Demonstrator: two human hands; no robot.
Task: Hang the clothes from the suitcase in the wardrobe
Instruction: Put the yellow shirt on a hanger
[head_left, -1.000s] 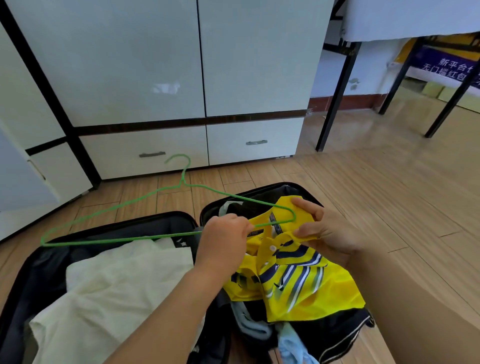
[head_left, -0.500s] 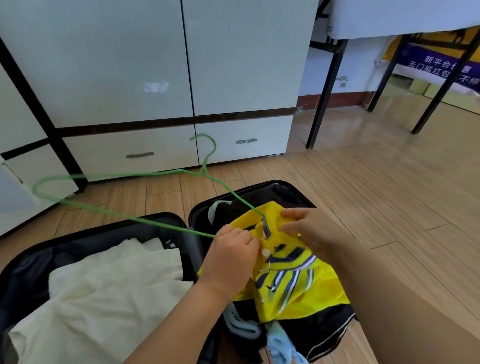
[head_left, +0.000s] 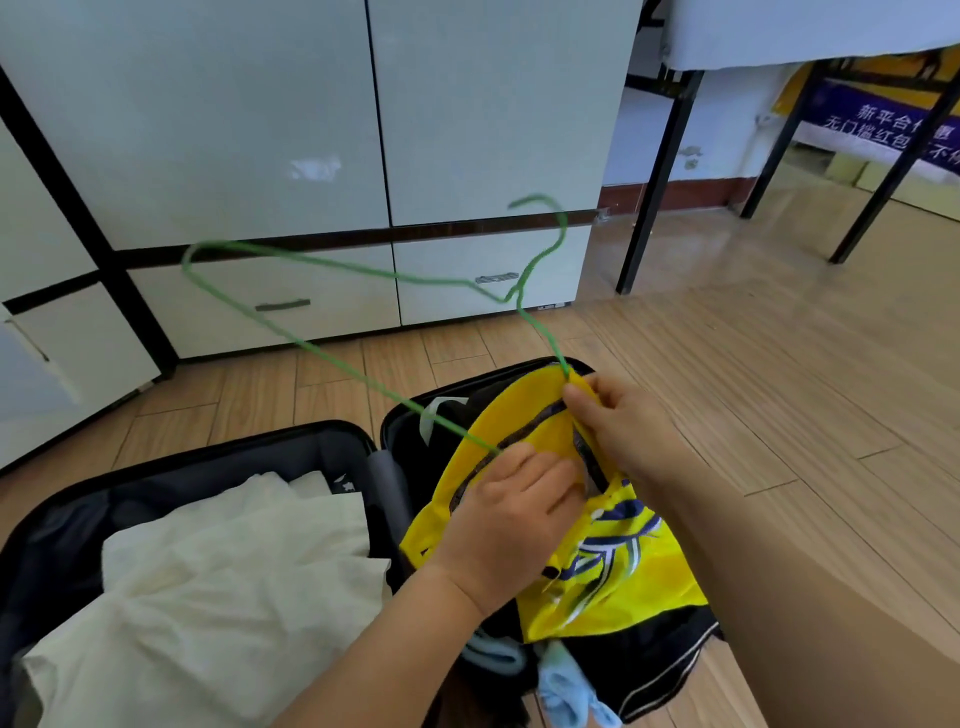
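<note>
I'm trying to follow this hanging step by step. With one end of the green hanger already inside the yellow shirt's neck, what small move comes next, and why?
Probably pull the collar sideways over the hanger's free shoulder. One end of the green hanger sits inside the yellow shirt, which the left hand and right hand grip at the neck, while the hanger's other end sticks out bare toward the wardrobe.

Green wire hanger (head_left: 332, 270) half inside yellow shirt (head_left: 613, 582), both hands gripping collar, open suitcase (head_left: 332, 441) below

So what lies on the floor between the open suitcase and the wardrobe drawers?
In the head view, only bare wooden floor lies between suitcase and drawers; the green hanger passes above it.
</note>
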